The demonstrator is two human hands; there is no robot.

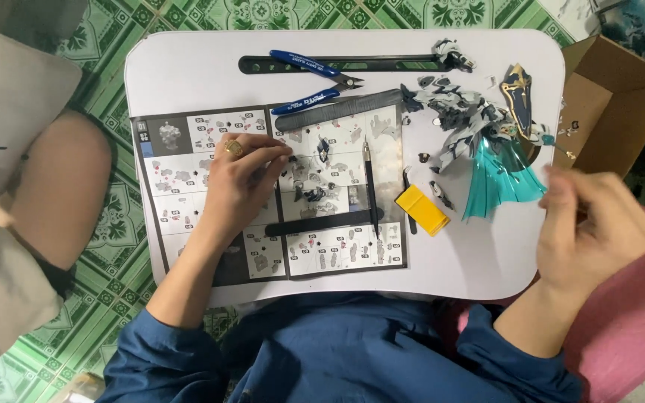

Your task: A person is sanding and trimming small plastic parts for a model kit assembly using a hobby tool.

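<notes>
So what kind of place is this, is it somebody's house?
Probably a home hobby spot on the floor: a small white lap table sits over green patterned floor tiles, with a model kit figure, an instruction sheet and blue-handled nippers on it.

The table (188, 71) looks smooth, matt white plastic, and the instruction sheet (188, 179) on it is printed paper. The fan-shaped part (502, 179) is clear teal plastic; the box (610, 104) is plain cardboard.

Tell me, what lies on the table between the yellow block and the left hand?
In the head view, between the yellow block and the left hand lies the instruction sheet, with a black hobby knife and small dark model parts on it.
</notes>
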